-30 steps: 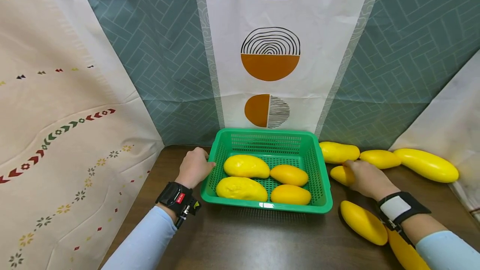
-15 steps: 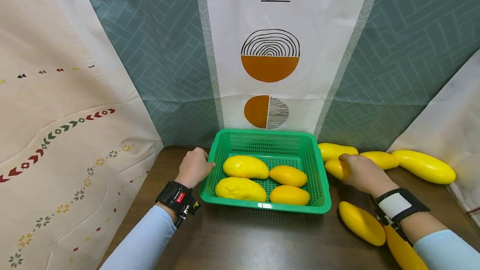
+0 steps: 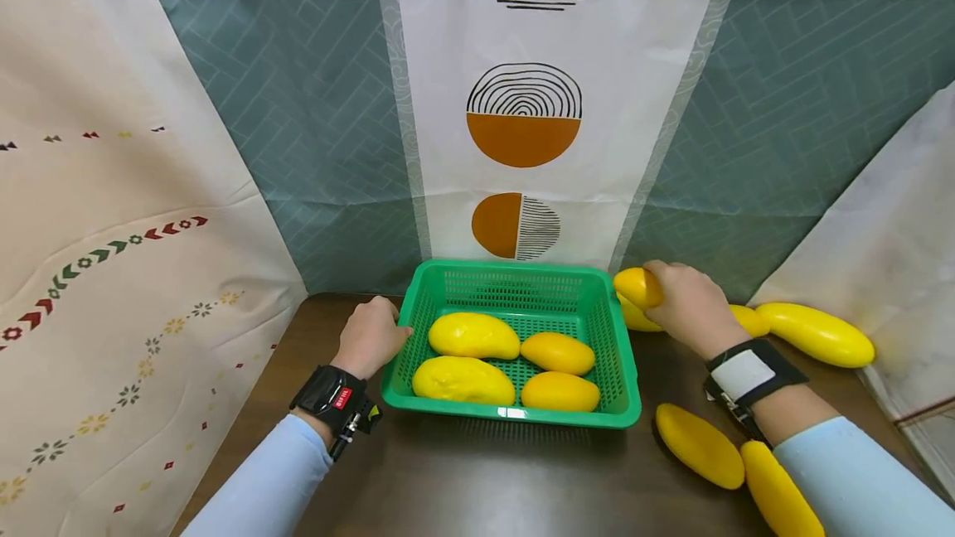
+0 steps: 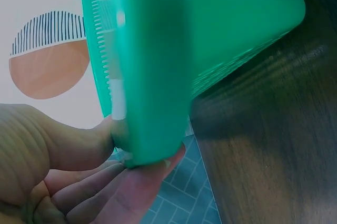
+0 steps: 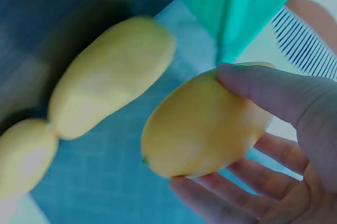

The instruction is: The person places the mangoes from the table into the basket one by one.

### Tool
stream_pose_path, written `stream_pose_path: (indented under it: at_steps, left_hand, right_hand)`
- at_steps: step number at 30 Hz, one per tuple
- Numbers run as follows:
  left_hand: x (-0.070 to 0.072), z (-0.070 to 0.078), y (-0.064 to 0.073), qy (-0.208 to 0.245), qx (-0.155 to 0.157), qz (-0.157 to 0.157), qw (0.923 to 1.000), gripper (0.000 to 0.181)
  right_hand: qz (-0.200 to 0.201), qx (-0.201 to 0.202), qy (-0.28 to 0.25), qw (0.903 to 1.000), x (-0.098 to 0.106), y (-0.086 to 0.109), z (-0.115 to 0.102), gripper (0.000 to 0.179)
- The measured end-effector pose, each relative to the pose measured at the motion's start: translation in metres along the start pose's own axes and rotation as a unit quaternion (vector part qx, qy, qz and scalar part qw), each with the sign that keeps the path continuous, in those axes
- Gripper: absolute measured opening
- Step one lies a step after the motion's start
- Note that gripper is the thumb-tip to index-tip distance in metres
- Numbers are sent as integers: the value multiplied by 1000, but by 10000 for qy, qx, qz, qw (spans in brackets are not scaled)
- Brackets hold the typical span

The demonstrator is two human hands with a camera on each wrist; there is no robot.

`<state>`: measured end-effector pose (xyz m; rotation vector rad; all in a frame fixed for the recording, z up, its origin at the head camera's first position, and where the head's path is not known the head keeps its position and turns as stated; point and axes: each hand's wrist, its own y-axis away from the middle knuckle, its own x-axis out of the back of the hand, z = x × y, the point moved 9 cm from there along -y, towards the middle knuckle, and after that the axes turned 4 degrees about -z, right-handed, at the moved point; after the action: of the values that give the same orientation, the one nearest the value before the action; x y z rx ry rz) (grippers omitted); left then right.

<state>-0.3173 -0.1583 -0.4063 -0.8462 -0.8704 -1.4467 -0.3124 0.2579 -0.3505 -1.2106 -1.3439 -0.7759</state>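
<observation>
My left hand (image 3: 369, 336) pinches the left rim of a green plastic basket (image 3: 462, 409), thumb on one side and fingers on the other in the left wrist view. Inside the basket lie several yellow mangoes, two larger ones (image 3: 464, 380) on the left and two smaller ones (image 3: 559, 391) on the right. My right hand (image 3: 690, 309) holds another mango (image 3: 634, 287) in the air beside the basket's back right corner. In the right wrist view the thumb and fingers wrap that mango (image 5: 202, 126). Its far side is hidden there.
Behind and under the right hand, a mango (image 3: 634, 318), a smaller one (image 3: 749, 320) and a long yellow one (image 3: 816, 335) line the back of the table. Two more, a mango (image 3: 700, 446) and a longer one (image 3: 779, 491), lie at front right. Patterned cloth (image 3: 336, 106) hangs behind.
My right hand has lifted the mango off the table and moved it up and left toward the basket. The left hand keeps its hold on the rim. The view has shifted slightly.
</observation>
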Motion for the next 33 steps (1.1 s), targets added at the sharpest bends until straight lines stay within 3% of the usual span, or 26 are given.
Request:
stream_pose_path:
  at_steps: [9, 14, 23, 28, 33]
  left_hand:
    - [1, 4, -1, 81, -96, -26, 9999, 30]
    - [3, 3, 1, 104, -109, 21, 9999, 32]
    - [2, 0, 2, 89, -68, -10, 9999, 31]
    - [2, 0, 1, 99, -47, -11, 9999, 28]
    - [1, -1, -1, 86, 16, -52, 9999, 26]
  right_hand:
    - [-189, 648, 99, 9977, -14, -35, -65, 58]
    - [-287, 920, 238, 9951, -28, -49, -90, 54]
    - [-1105, 1014, 400, 9879, -67, -61, -102, 43]
    - [-1322, 1119, 528, 9835, -78, -59, -106, 50]
    - [-1369, 1234, 703, 9803, -85, -58, -111, 41]
